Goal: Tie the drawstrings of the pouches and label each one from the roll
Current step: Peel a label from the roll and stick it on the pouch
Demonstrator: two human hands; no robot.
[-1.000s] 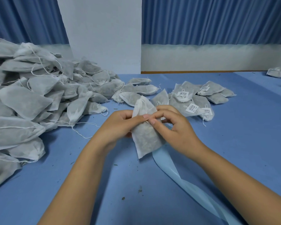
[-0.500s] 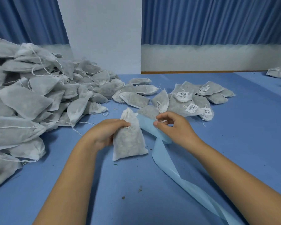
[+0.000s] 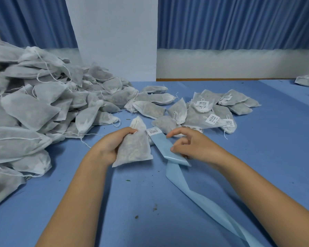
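My left hand (image 3: 111, 147) grips a white mesh pouch (image 3: 134, 148) by its left side, its tied neck pointing away from me. Just right of the pouch, my right hand (image 3: 191, 145) holds the light blue backing strip of the label roll (image 3: 166, 147), thumb on its near part and forefinger stretched above it. A white barcode label (image 3: 153, 131) sits on the strip's far end, beside the pouch's neck. The strip's loose tail (image 3: 209, 202) runs down to the lower right across the blue table.
A big heap of unlabelled pouches (image 3: 34, 107) with loose drawstrings fills the left side. A smaller group of labelled pouches (image 3: 210, 111) lies beyond my right hand. A few more pouches (image 3: 307, 80) lie at the far right edge. Bare blue tabletop (image 3: 275, 148) lies to the right.
A second ago both hands worked at the pouch's neck. Since then my left hand drew the pouch leftward, and my right hand took up the label strip and slid it until a label showed.
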